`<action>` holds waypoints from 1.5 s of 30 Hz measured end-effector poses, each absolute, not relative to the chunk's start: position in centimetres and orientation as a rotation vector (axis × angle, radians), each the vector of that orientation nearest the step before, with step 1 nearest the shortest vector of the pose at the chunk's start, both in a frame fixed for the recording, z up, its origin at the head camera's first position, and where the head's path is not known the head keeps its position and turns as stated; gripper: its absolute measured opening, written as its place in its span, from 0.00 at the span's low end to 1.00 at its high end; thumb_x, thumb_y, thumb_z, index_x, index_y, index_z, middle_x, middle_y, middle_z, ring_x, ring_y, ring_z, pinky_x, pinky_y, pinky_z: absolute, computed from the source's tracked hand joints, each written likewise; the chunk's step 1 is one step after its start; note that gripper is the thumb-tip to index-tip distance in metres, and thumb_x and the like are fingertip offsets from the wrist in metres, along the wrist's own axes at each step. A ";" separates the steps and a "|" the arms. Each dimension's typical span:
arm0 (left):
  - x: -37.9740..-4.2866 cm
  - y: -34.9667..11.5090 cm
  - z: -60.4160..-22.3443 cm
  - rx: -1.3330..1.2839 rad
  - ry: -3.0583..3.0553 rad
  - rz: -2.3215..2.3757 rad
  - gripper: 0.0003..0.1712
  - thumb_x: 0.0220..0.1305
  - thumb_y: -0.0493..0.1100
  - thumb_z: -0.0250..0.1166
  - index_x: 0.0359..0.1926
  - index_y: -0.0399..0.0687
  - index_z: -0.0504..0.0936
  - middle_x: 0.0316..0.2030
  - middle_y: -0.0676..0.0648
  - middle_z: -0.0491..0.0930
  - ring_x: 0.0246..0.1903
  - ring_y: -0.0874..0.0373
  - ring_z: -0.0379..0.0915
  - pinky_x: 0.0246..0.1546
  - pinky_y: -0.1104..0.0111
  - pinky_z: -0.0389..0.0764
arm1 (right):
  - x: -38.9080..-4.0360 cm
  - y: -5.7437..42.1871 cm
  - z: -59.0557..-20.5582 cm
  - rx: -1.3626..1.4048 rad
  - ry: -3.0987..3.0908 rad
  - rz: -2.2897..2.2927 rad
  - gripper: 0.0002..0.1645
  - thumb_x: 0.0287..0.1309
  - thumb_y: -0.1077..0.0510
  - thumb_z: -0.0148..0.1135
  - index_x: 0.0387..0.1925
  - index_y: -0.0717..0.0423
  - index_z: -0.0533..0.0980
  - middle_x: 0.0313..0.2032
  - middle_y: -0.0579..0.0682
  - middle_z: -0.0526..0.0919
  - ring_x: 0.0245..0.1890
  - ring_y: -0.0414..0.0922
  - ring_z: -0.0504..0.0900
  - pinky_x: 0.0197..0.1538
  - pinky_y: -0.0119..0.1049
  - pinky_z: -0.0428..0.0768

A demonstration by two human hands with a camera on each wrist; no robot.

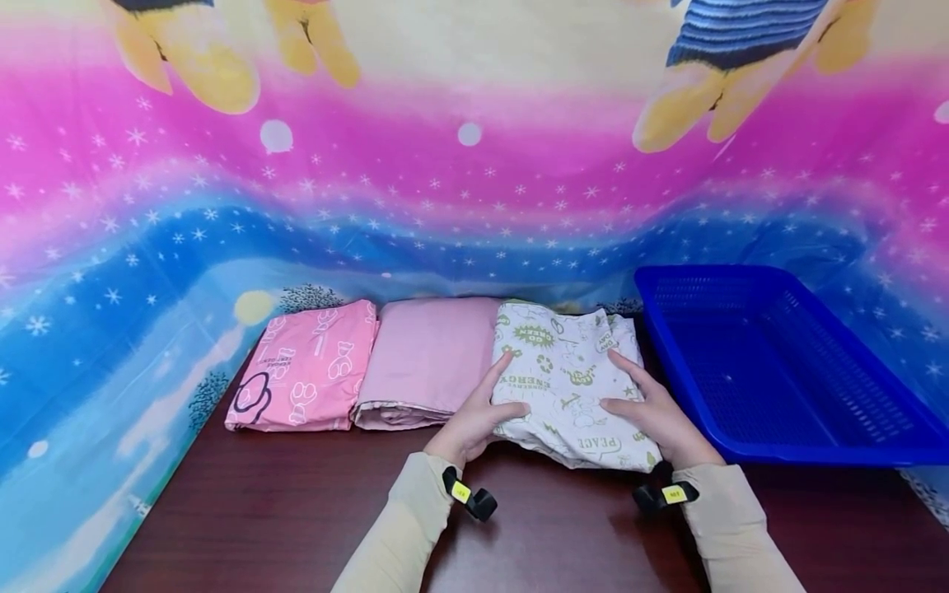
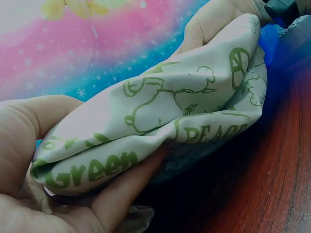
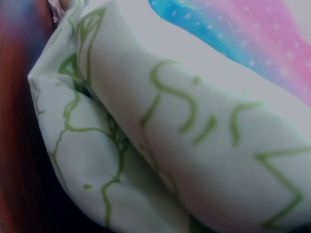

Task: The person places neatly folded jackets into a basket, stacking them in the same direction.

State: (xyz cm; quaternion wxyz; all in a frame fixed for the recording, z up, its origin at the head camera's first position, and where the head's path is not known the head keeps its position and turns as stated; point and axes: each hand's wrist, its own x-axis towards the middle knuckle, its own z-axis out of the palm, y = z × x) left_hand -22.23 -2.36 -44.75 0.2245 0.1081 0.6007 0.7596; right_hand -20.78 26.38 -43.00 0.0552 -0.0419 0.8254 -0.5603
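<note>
A folded white cloth (image 1: 571, 395) with green print is held by its two sides, above the front of the table. My left hand (image 1: 474, 418) grips its left edge. In the left wrist view, the thumb and fingers of that hand (image 2: 22, 160) lie above and below the thick fold. On the opposite edge my right hand (image 1: 667, 420) grips, thumb lying over the top and its other fingers partly hidden. The right wrist view is filled by the printed cloth (image 3: 194, 126), slightly blurred, with a deep crease.
Left of the hands lie a folded plain pink cloth (image 1: 437, 354) and a folded brighter pink printed cloth (image 1: 311, 371). A blue plastic basket (image 1: 741, 449) stands at the right on the dark wooden table (image 1: 296, 511). A colourful printed backdrop (image 1: 474, 181) hangs behind.
</note>
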 end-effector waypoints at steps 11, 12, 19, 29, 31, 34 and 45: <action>-21.9 -2.2 -44.2 0.375 1.687 2.106 0.54 0.63 0.30 0.66 0.79 0.74 0.52 0.80 0.52 0.39 0.47 0.55 0.73 0.39 0.68 0.80 | -20.1 25.7 -41.6 -0.121 2.538 -1.702 0.48 0.64 0.63 0.65 0.80 0.51 0.53 0.79 0.55 0.50 0.77 0.58 0.43 0.70 0.50 0.60; -21.9 -2.2 -44.1 0.379 1.693 2.107 0.54 0.63 0.30 0.66 0.79 0.74 0.52 0.80 0.53 0.38 0.48 0.54 0.73 0.39 0.69 0.80 | -20.1 25.6 -41.5 -0.121 2.536 -1.710 0.48 0.64 0.63 0.65 0.80 0.51 0.53 0.79 0.55 0.50 0.78 0.58 0.42 0.71 0.55 0.57; -21.8 -2.4 -44.0 0.410 1.635 2.140 0.55 0.64 0.27 0.65 0.79 0.76 0.52 0.80 0.52 0.39 0.49 0.56 0.74 0.41 0.69 0.81 | -19.7 25.1 -40.9 -0.108 2.556 -1.736 0.48 0.65 0.63 0.65 0.80 0.49 0.53 0.79 0.52 0.50 0.78 0.57 0.40 0.73 0.63 0.51; -21.6 -2.9 -42.8 0.494 1.544 2.208 0.57 0.63 0.24 0.62 0.79 0.77 0.51 0.72 0.40 0.63 0.42 0.56 0.82 0.41 0.67 0.83 | -19.0 24.6 -39.7 -0.070 2.628 -1.740 0.46 0.66 0.59 0.65 0.79 0.38 0.55 0.79 0.49 0.52 0.75 0.53 0.53 0.67 0.38 0.65; -21.6 -3.0 -42.6 0.510 1.549 2.216 0.57 0.63 0.24 0.62 0.79 0.76 0.51 0.72 0.41 0.63 0.44 0.56 0.82 0.41 0.67 0.84 | -18.9 24.5 -39.6 -0.078 2.628 -1.759 0.46 0.66 0.59 0.65 0.79 0.37 0.56 0.78 0.49 0.53 0.73 0.52 0.56 0.61 0.27 0.67; -21.6 -3.0 -42.5 0.522 1.559 2.224 0.57 0.63 0.24 0.63 0.79 0.76 0.51 0.74 0.43 0.61 0.45 0.57 0.81 0.42 0.67 0.84 | -18.7 24.4 -39.5 -0.105 2.617 -1.807 0.46 0.66 0.60 0.65 0.79 0.37 0.56 0.78 0.49 0.54 0.72 0.52 0.58 0.54 0.18 0.68; -21.4 -3.1 -41.9 0.557 1.549 2.253 0.56 0.64 0.24 0.62 0.79 0.76 0.51 0.77 0.49 0.55 0.46 0.57 0.80 0.42 0.68 0.83 | -18.4 24.1 -39.0 -0.133 2.535 -1.945 0.45 0.67 0.61 0.64 0.79 0.37 0.56 0.74 0.56 0.61 0.49 0.32 0.80 0.46 0.27 0.82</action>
